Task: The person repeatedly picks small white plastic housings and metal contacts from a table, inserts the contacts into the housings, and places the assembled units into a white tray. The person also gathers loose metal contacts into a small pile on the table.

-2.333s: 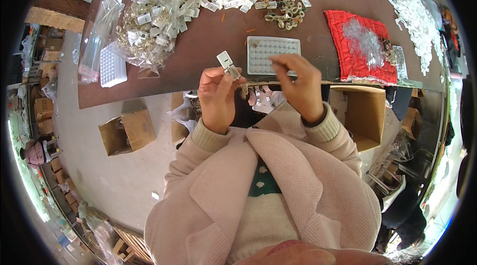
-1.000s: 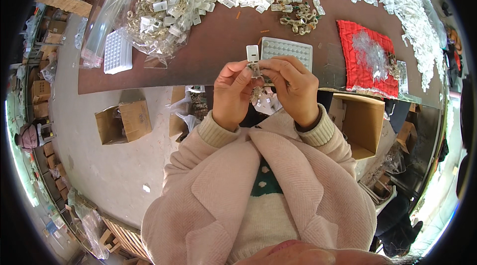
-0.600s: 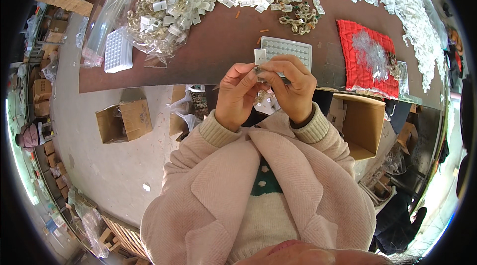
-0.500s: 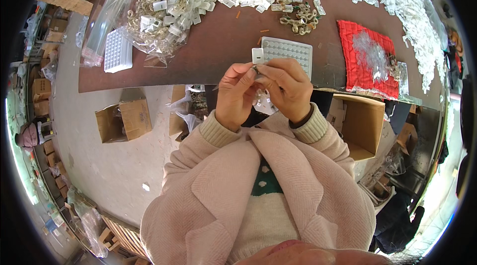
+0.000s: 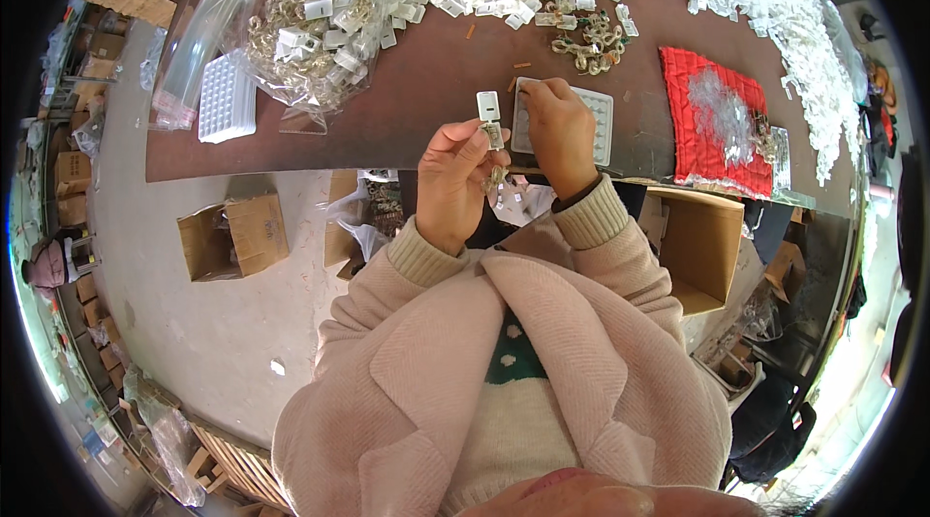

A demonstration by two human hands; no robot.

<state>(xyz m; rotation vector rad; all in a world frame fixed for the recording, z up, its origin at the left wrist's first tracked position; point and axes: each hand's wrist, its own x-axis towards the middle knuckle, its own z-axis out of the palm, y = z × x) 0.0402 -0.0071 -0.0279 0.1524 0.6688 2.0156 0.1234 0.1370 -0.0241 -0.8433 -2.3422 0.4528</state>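
- Above the near table edge, a small white rectangular card [image 5: 489, 107] with a metal piece is pinched by the left hand [image 5: 461, 173].
- Just right, the white compartment tray [image 5: 601, 116] is touched by the right hand [image 5: 559, 127], fingers curled; anything held cannot be told.

Plastic, metal, cloth and card on a matt bench

White plastic tag [image 5: 488, 106] and tray [image 5: 601, 120], glossy clear bags [image 5: 291, 23], shiny metal rings [image 5: 591, 37], ribbed red cloth [image 5: 712, 125], smooth brown bench [image 5: 407, 100], cardboard boxes [image 5: 232, 236].
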